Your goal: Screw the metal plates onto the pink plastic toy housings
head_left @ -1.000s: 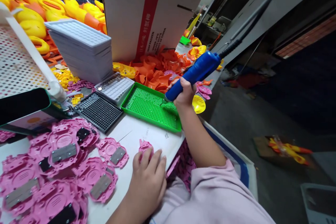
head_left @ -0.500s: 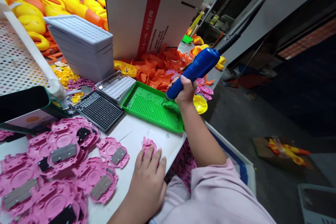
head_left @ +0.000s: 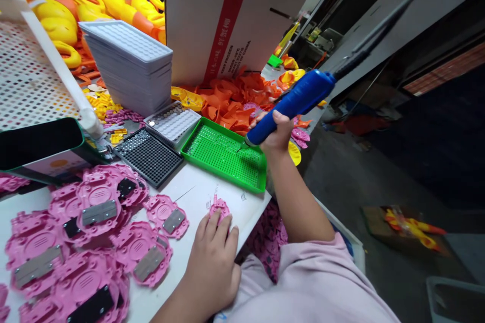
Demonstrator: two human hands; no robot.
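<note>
Since the earlier frame, the back end of the blue screwdriver (head_left: 293,105) is leaning further right; our right hand (head_left: 278,133) is gripping its barrel, and its tip is pointing into the green tray (head_left: 223,175). Our left hand (head_left: 214,257) is lying unclenched, palm down, its fingers partly covering a pink part (head_left: 220,205) on the white table (head_left: 197,202), while other pink casings (head_left: 99,194) are lying heaped to the left

A bare strip of table (head_left: 200,181) lay open just ahead of the left hand (head_left: 215,257), up to the green tray (head_left: 222,172). Pink parts (head_left: 98,194) crowded that hand's left side, leaving a narrow gap. From where I stood, orange pieces (head_left: 231,106) and a carton (head_left: 200,20) blocked the space beyond the right hand (head_left: 278,133); a cable (head_left: 361,55) slanted above it.
</note>
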